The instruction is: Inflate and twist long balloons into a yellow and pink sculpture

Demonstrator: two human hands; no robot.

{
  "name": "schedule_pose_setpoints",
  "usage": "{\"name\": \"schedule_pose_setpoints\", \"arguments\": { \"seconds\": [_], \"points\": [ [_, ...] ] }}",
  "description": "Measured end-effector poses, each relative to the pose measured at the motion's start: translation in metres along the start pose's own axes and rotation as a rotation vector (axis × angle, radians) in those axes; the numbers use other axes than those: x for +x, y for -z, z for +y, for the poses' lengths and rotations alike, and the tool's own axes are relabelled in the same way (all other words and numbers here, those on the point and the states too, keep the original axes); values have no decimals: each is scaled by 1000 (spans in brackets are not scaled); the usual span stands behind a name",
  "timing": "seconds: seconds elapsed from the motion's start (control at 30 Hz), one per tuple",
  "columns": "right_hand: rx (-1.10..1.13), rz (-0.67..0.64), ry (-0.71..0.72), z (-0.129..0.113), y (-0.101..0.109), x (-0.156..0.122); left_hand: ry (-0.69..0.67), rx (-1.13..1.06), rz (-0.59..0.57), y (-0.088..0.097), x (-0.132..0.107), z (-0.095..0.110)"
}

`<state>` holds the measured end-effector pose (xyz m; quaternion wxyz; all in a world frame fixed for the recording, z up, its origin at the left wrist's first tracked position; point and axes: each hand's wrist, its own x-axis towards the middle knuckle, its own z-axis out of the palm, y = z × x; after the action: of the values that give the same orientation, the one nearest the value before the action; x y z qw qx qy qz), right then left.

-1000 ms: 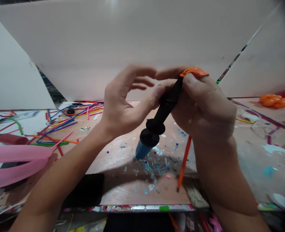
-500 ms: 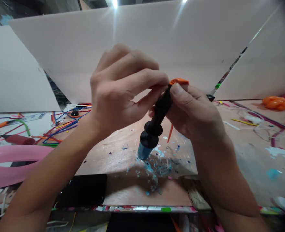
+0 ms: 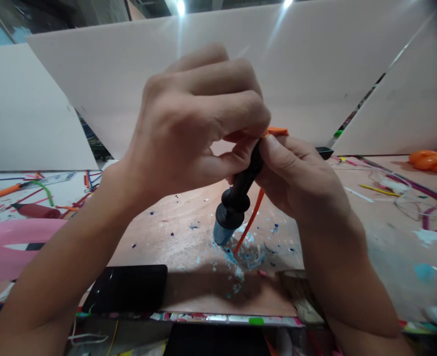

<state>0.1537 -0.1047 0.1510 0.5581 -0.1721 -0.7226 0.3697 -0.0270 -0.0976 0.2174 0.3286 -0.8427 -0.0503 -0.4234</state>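
A black and blue balloon pump (image 3: pixel 233 207) is held up, tilted, above the paint-flecked table (image 3: pixel 173 232). An uninflated orange balloon (image 3: pixel 251 217) has its neck at the pump's tip, and its thin tail hangs down beside the pump body. My left hand (image 3: pixel 188 123) curls over the tip, fingers pinched on the balloon's neck. My right hand (image 3: pixel 296 173) grips the upper part of the pump, thumb pressed on the balloon at the tip. The tip itself is hidden by my fingers.
A black phone (image 3: pixel 129 289) lies at the table's front edge. An inflated pink long balloon (image 3: pixel 14 247) lies at the left, with several loose coloured balloons (image 3: pixel 40 193) behind it. Orange twisted balloons (image 3: pixel 429 160) sit far right. White boards (image 3: pixel 129 89) stand behind.
My left hand went from open beside the pump to closed over its tip. The orange balloon's tail swung from right of the pump to close beside it. The view tilted upward.
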Motion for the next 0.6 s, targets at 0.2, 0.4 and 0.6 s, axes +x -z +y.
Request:
{"name": "schedule_pose_setpoints", "arguments": {
  "seconds": [0.2,0.4,0.6],
  "points": [
    [-223,308,299,1,-2,-1,105,-47,55,-10,-7,-1],
    [-400,443,550,3,-6,-3,179,-168,91,-16,-8,3],
    [-511,388,628,-6,5,5,230,-276,143,-24,-13,1]
  ]
}}
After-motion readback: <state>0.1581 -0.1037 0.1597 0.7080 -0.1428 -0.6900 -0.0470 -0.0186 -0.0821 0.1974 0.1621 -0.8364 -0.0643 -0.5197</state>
